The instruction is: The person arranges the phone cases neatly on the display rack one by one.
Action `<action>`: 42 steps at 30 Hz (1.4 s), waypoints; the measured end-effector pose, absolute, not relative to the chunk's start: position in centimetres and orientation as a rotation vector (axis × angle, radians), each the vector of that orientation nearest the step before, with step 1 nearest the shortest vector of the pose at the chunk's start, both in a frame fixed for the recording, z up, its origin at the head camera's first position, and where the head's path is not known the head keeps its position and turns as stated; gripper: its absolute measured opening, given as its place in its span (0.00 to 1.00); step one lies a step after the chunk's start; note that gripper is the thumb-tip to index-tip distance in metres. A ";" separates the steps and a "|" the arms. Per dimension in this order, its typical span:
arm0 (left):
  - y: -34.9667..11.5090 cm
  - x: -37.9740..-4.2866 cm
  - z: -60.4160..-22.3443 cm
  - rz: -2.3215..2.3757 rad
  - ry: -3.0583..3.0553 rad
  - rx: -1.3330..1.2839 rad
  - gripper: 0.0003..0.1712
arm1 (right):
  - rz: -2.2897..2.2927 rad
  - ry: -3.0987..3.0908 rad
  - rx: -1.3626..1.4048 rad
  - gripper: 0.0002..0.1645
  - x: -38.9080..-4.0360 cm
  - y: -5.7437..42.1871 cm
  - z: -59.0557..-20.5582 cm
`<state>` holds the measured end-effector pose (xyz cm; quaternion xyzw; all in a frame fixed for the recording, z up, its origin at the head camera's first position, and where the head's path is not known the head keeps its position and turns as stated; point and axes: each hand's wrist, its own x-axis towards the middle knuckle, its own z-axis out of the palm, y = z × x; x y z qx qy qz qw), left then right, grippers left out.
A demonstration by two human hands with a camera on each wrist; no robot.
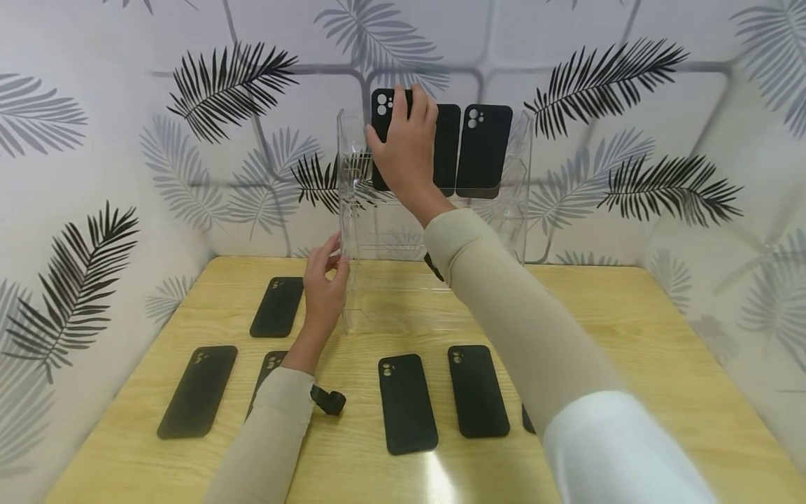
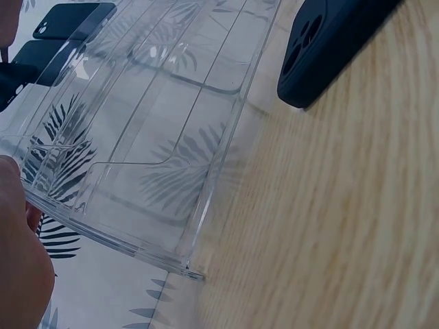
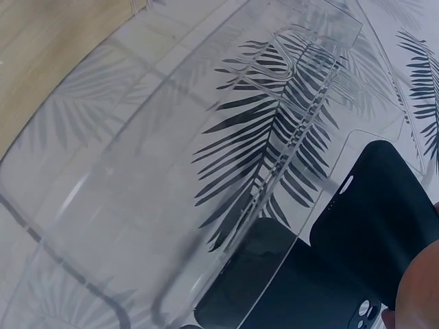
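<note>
A clear acrylic display rack (image 1: 434,245) stands upright at the back of the table. My left hand (image 1: 324,287) grips its left side edge, with a finger showing behind the panel in the left wrist view. At the top tier my right hand (image 1: 406,147) holds a black phone case (image 1: 380,157) by its sides, camera holes up; in the right wrist view this case (image 3: 377,212) is tilted and overlaps another. To its right, a middle phone case (image 1: 448,150), partly covered by the hand, and a right phone case (image 1: 483,148) stand on the same tier.
Several black phone cases lie on the wooden table (image 1: 630,336), among them one left of the rack (image 1: 277,306), one at far left (image 1: 197,392), and two in front, a nearer case (image 1: 408,404) and a right-hand case (image 1: 478,390). Leaf-patterned walls (image 1: 434,35) enclose the table.
</note>
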<state>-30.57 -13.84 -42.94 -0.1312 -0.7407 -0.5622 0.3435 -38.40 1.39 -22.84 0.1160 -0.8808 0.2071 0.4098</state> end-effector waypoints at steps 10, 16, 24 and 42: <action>-13.9 -30.6 -43.0 -1.446 -1.911 -0.344 0.25 | 0.493 -2.262 0.231 0.45 -38.8 -0.6 -22.2; -13.9 -30.5 -42.9 -1.441 -1.924 -0.330 0.25 | 0.465 -2.283 0.233 0.45 -38.7 -1.4 -22.8; -14.1 -30.6 -42.9 -1.459 -1.926 -0.325 0.26 | 0.452 -2.286 0.224 0.45 -38.9 -1.6 -22.6; -13.7 -30.3 -42.8 -1.451 -1.934 -0.323 0.24 | 0.460 -2.267 0.212 0.44 -39.7 -1.2 -22.4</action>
